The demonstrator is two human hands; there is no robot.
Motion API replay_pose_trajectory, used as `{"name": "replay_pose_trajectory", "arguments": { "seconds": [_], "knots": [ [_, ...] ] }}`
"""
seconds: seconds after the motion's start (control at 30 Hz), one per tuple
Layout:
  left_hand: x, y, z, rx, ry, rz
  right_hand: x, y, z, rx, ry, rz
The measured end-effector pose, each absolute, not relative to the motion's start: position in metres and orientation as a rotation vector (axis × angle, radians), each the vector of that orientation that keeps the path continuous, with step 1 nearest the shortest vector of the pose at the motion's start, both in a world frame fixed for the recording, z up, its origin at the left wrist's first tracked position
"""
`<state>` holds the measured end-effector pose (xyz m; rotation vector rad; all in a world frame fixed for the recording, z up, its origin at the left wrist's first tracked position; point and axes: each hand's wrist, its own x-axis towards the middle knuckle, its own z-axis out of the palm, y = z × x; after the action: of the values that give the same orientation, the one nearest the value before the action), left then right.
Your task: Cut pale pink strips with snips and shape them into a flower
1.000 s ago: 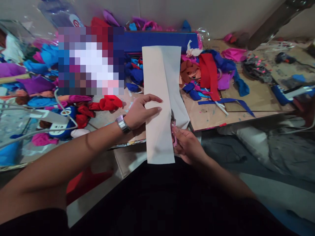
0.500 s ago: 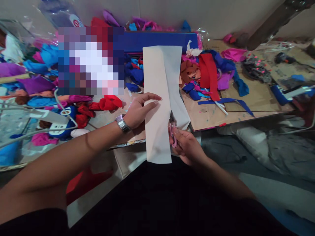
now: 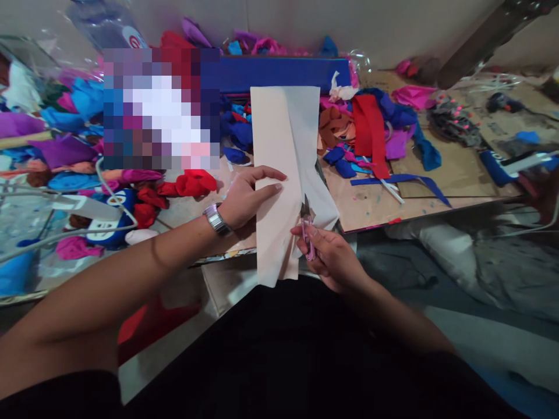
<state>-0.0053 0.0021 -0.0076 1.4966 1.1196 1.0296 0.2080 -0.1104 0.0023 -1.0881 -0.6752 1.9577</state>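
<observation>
A long cream-white sheet [image 3: 275, 145], paper or cloth, reaches from the worktable down over my lap. It is cut lengthwise part of the way, and its right portion [image 3: 321, 198] is folded and creased. My left hand [image 3: 253, 195] grips the sheet's left edge, thumb and forefinger on top and the other fingers hidden beneath. My right hand [image 3: 329, 250] is closed round pink-handled thread snips [image 3: 307, 235]. Their dark blades point away from me and lie over the slit between the two portions. The lower end of the sheet is buckled beside the right hand.
A blue box [image 3: 279, 73] lies behind the sheet. Crumpled coloured pieces crowd the left, while red strips [image 3: 369, 131] and blue ones lie to the right. Blue-and-white glue guns [image 3: 111, 218] with cords rest on the table. A pincushion [image 3: 456, 119] stands at the right; the table's front edge is close.
The sheet has slid slightly towards me at its far end, and its lower part has buckled. The snips' blades now show above the sheet. My left hand has hardly moved.
</observation>
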Motion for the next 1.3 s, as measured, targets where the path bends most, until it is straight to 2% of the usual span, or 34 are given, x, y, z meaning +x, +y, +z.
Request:
{"name": "replay_pose_trajectory", "arguments": {
  "seconds": [1.13,1.3],
  "knots": [
    [-0.005,0.001,-0.008,1.554,1.13,0.995,0.208,-0.104,0.004,-1.119,-0.704,1.949],
    [-0.005,0.003,-0.009,1.545,1.133,1.008,0.218,-0.117,0.009,-1.161,-0.868,1.977]
  ]
}}
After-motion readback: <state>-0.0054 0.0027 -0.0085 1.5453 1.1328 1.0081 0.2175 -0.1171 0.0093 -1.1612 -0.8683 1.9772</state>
